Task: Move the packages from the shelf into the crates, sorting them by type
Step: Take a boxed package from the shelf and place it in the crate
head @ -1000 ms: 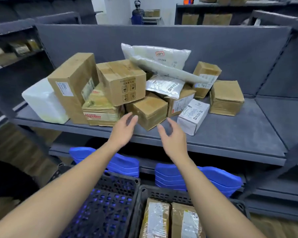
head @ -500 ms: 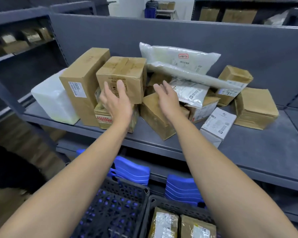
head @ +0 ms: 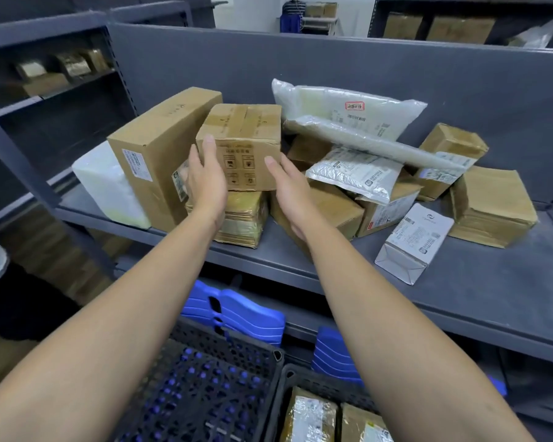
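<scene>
A pile of packages lies on the grey shelf (head: pixel 460 282): brown cardboard boxes, white plastic mailers (head: pixel 342 106) and a small white box (head: pixel 415 240). A squarish cardboard box (head: pixel 243 135) with printed handling symbols sits on top of a taped flat package (head: pixel 243 218). My left hand (head: pixel 206 180) lies flat against this box's left side, fingers straight. My right hand (head: pixel 288 186) touches its lower right corner, fingers also straight. Below the shelf stand two black crates: the left crate (head: pixel 205 387) shows no packages, the right crate (head: pixel 296 378) holds two taped packages (head: pixel 310 416).
A tall cardboard box (head: pixel 160 148) and a white foam block (head: pixel 106 186) stand left of the held box. Blue plastic items (head: pixel 246 314) are stacked on the lower shelf. A shelf upright (head: pixel 23 167) rises at the left. A person sits far back.
Both hands reached up from the shelf's front edge and now flank the squarish cardboard box, one on each side. The view has moved closer to the pile.
</scene>
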A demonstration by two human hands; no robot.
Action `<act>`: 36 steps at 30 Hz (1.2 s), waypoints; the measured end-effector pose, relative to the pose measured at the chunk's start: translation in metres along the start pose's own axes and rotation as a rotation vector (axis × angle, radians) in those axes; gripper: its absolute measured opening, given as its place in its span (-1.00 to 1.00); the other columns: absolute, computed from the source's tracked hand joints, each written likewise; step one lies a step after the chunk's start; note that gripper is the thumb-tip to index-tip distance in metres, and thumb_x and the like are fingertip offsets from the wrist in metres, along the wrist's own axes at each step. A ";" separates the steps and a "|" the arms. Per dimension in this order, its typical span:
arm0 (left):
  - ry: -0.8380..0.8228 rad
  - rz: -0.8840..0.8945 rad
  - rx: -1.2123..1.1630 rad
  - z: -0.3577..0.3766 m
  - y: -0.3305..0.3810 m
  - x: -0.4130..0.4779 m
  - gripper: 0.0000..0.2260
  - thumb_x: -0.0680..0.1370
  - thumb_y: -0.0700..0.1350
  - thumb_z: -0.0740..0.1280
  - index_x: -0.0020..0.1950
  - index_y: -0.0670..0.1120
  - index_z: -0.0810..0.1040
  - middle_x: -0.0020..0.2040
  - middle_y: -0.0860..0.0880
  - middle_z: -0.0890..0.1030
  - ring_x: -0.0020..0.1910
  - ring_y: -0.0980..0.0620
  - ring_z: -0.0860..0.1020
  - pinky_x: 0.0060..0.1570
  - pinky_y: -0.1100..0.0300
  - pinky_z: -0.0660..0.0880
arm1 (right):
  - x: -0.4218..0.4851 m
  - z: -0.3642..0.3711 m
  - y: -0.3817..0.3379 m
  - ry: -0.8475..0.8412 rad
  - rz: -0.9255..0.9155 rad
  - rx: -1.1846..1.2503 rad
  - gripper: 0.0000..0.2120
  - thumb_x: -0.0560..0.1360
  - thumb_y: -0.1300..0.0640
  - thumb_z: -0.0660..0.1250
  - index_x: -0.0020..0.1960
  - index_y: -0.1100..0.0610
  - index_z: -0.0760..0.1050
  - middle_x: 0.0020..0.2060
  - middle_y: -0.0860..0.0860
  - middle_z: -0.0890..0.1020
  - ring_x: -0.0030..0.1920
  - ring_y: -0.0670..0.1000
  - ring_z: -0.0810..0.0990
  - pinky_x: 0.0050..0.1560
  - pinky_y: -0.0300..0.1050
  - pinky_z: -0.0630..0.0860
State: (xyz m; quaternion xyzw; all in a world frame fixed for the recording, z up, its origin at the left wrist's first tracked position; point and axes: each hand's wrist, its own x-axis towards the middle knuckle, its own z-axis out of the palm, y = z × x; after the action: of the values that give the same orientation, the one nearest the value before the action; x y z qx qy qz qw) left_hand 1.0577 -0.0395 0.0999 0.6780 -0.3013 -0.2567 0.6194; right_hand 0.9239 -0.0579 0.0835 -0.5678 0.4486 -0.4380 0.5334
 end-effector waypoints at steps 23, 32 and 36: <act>-0.620 -0.164 -0.097 -0.082 0.012 -0.073 -0.62 0.61 0.16 0.33 0.38 0.06 0.54 0.11 -0.06 0.71 0.04 -0.10 0.66 0.11 -0.10 0.62 | -0.107 -0.084 -0.023 -0.144 0.271 0.167 -0.75 0.63 -0.11 0.33 0.20 -0.01 0.61 0.16 0.10 0.65 0.10 0.21 0.71 0.16 0.27 0.64; -0.921 -0.220 0.108 -0.088 -0.003 -0.134 -0.63 0.33 0.26 0.49 0.08 0.19 0.74 -0.04 0.10 0.74 -0.02 -0.01 0.55 0.02 0.06 0.47 | -0.177 -0.142 -0.010 -0.156 0.432 0.181 -0.52 0.57 -0.31 0.32 0.31 -0.02 0.63 0.22 0.05 0.66 0.24 0.19 0.66 0.09 0.33 0.67; -1.030 -0.281 0.147 -0.081 -0.009 -0.160 -0.46 0.28 0.31 0.48 0.24 0.22 0.65 -0.07 0.02 0.72 -0.30 0.04 0.52 -0.40 0.24 0.41 | -0.205 -0.164 -0.007 -0.131 0.510 0.198 -0.54 0.56 -0.30 0.36 0.31 -0.03 0.65 0.28 0.06 0.66 0.21 0.24 0.69 -0.03 0.34 0.68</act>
State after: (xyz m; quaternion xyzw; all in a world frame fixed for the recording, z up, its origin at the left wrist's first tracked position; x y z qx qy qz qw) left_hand 1.0071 0.1334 0.0950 0.5396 -0.4895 -0.6148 0.3021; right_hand 0.7203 0.1081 0.0941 -0.4089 0.4966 -0.2938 0.7070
